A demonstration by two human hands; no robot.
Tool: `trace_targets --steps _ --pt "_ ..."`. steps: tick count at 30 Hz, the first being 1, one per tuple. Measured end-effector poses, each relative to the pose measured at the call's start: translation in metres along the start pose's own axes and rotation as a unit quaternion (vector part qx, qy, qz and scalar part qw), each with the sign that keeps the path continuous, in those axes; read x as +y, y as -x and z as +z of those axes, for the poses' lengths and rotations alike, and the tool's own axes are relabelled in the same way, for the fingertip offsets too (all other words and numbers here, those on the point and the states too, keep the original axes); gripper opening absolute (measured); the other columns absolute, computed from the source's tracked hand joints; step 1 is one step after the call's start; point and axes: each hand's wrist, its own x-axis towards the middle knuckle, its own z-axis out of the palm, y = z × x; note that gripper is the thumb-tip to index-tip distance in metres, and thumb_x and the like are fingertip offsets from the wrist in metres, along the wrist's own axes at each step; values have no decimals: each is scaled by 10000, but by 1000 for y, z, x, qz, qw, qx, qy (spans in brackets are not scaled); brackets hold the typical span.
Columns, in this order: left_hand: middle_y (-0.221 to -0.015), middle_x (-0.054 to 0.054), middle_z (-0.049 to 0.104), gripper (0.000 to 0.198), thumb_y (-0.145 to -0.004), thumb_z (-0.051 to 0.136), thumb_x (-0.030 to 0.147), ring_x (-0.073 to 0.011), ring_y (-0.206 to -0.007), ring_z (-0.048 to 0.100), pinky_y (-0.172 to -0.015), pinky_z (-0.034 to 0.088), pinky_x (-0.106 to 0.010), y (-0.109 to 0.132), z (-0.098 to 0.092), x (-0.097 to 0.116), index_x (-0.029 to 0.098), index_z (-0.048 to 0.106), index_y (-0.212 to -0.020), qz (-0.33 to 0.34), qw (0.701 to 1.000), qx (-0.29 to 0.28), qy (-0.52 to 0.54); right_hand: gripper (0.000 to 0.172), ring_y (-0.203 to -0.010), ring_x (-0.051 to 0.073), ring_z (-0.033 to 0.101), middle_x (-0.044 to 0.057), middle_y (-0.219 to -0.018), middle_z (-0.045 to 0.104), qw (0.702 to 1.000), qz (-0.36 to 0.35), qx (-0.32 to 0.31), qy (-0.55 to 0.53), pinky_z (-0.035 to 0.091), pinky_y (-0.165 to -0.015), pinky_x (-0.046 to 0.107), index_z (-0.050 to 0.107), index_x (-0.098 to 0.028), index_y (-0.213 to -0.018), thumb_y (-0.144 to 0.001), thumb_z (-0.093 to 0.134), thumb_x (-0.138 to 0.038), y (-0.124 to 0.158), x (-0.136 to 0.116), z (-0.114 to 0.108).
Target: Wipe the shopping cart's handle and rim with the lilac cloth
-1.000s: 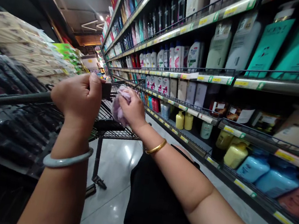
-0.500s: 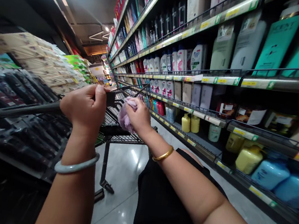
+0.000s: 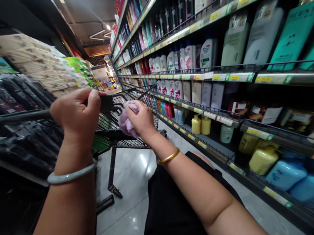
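Note:
My left hand [image 3: 77, 114], with a pale bangle [image 3: 72, 175] on the wrist, is closed around the dark handle [image 3: 22, 117] of a shopping cart. Its thumb lies along the top of the fist. In my right hand [image 3: 142, 120] is a crumpled light-purple cloth [image 3: 127, 123], gripped close to the near end of the cart's black wire basket [image 3: 133, 142]. A gold bracelet [image 3: 169, 156] circles the right wrist. Whether the cloth touches the cart I cannot tell. My left fist covers part of the handle.
Shelves of shampoo bottles [image 3: 206, 54] and pump bottles [image 3: 263, 159] line the right side, behind a low wire rail. Stacked packs [image 3: 27, 58] and dark plastic-wrapped goods [image 3: 16, 97] stand at the left. Below the cart, a caster [image 3: 115, 191] rests on shiny tile floor [image 3: 124, 222].
My left hand has shifted slightly left along the handle. The cloth and my right hand have moved a little left too. The view has turned slightly.

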Motion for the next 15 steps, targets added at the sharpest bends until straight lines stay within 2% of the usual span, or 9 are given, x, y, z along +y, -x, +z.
trace_targets --steps 3,5,7,11,13,15 --pt "-627 -22 575 455 -947 467 464 -169 -647 461 -620 247 -312 0 -1 -5 213 847 -958 12 1000 4 12 140 -1181 184 665 56 -1200 728 994 -103 13 -17 516 -1074 319 702 -233 -1098 -982 673 -304 -6 -22 3" --pt "-653 -21 612 429 -943 492 451 -166 -659 482 -625 265 -307 1 -2 -7 225 851 -1008 15 1000 -3 21 147 -1269 188 626 64 -1262 698 990 -138 15 -12 489 -1121 323 692 -238 -1104 -965 697 -284 -7 -23 5" --pt "-663 -17 629 399 -928 526 432 -165 -673 512 -625 280 -302 1 -3 -9 230 853 -1034 14 999 -1 35 153 -1240 201 636 77 -1262 695 993 -114 11 2 504 -1088 328 679 -225 -1095 -954 706 -274 -4 -11 6" --pt "-633 5 613 359 -906 565 410 -154 -650 527 -622 312 -294 1 -4 -17 231 856 -1017 11 998 1 62 102 -1030 206 686 53 -1102 734 999 -12 -11 34 532 -927 311 660 -215 -1026 -953 689 -280 5 13 4" --pt "-662 5 653 362 -894 571 411 -157 -658 547 -625 329 -291 1 -5 -22 231 858 -1021 7 997 0 75 102 -1019 201 687 47 -1086 737 1000 -15 -11 24 523 -909 296 659 -216 -1014 -956 686 -296 4 9 5" --pt "-708 -7 700 370 -879 576 409 -167 -681 576 -638 356 -293 1 -7 -26 217 859 -1020 10 996 4 93 123 -1025 191 685 49 -1093 735 999 -49 -3 0 516 -915 283 662 -213 -1031 -970 675 -319 -1 -2 7"
